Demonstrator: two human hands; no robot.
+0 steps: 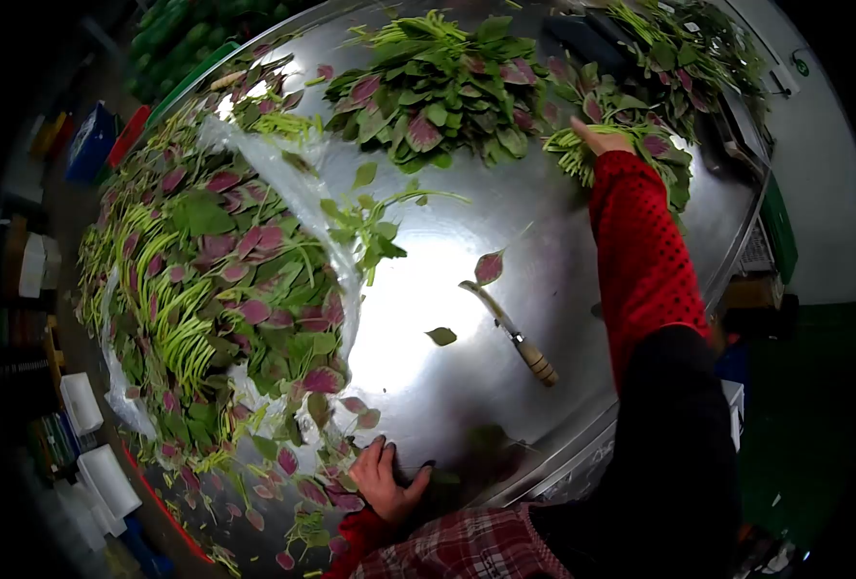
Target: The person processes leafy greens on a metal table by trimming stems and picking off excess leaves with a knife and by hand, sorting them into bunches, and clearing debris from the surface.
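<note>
My right hand [604, 141] reaches to the far right of the metal table and grips a bunch of red amaranth [571, 152], cut stems pointing left; most of its fingers are hidden. Near the front edge my left hand [386, 482] rests with fingers apart beside loose purple-green leaves [324, 492], holding nothing. A curved knife with a wooden handle [534, 359] lies mid-table between the hands. A large heap of amaranth [206, 280] covers the left side, partly on clear plastic sheet [336, 232]. Stacked amaranth bunches [438, 92] lie at the back.
More greens [684, 58] are piled at the back right corner beside a dark object [582, 41]. Single leaves [441, 336] and a loose sprig [380, 227] lie on the shiny metal table [418, 376]. White bins [110, 482] stand off the table's left side.
</note>
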